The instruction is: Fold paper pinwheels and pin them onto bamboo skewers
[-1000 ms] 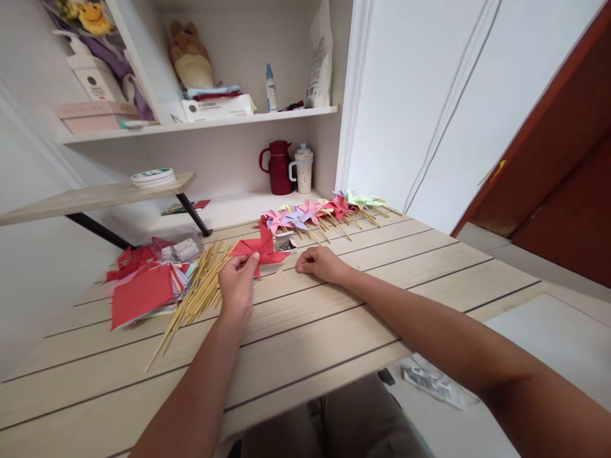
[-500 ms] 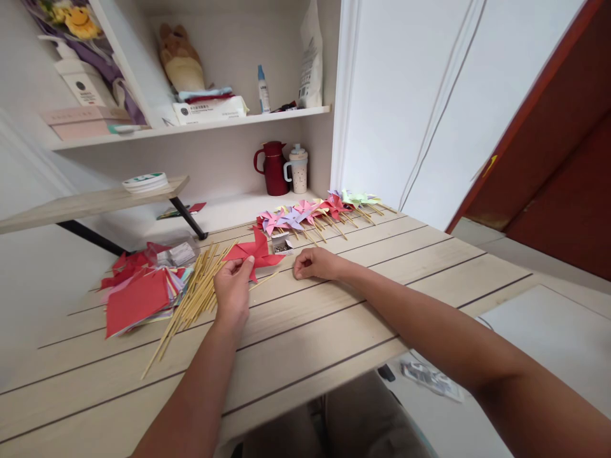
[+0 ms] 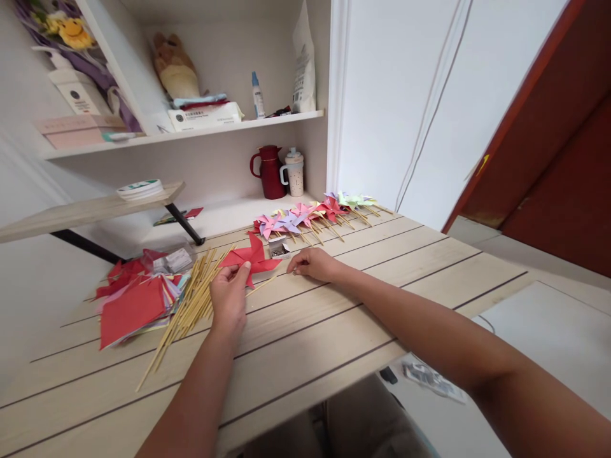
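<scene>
Head view, read from near to far. Two bare forearms reach across a pale plank table [image 3: 334, 331]. Left hand [image 3: 228, 294] pinches one blade of a red paper pinwheel [image 3: 251, 257] between thumb and fingertips, so the wheel sits just above the boards with its wooden stick [image 3: 260, 285] trailing toward the person; the pinch appears to steady the paper. Right hand [image 3: 312, 263] rests knuckles-up on the table just right of the pinwheel, fingers curled under; whether they pinch anything small cannot be told.

Left of the left hand lies one loose bundle of bamboo skewers [image 3: 188, 304], too many and too overlapped to count, fanned within easy reach. Beside them sits one stack of coloured paper squares [image 3: 131, 305], red on top, with a clear plastic box [image 3: 174, 259] behind it. One small open box of pins [image 3: 278, 247] stands just beyond the pinwheel, between the two hands.

Farther back, finished pinwheels [image 3: 312, 213] lie in a single overlapping row, roughly ten, in pink, purple, red and green, sticks pointing toward the person. Against the wall stand one dark red jug [image 3: 268, 172] and one lidded cup [image 3: 294, 172]. Upper shelf [image 3: 191, 132]: one plush toy [image 3: 174, 63], one small bottle [image 3: 257, 95].
</scene>
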A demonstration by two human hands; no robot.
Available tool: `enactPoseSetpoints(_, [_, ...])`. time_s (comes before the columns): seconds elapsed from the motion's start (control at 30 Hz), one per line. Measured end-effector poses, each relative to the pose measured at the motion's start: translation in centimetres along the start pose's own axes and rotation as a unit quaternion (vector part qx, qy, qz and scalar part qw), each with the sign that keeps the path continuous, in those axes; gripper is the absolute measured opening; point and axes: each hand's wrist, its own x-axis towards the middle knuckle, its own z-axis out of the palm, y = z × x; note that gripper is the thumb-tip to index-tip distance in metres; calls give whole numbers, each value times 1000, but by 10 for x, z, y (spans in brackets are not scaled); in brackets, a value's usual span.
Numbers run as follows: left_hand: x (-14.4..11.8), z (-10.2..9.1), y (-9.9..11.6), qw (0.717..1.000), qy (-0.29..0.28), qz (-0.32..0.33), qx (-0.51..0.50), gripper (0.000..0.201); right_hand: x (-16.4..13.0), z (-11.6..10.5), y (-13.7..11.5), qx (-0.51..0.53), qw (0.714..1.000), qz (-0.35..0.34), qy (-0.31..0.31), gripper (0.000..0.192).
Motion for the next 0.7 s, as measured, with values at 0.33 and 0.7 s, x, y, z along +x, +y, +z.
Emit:
enactPoseSetpoints(0.33, [0, -1, 1, 1000, 5, -4, -2, 30, -2, -2, -2, -44, 999, -4, 31, 29])
enactPoseSetpoints(0.7, [1, -1, -2, 1000, 12, -4, -12, 31, 0, -6, 6, -58, 997, -1, 49, 22])
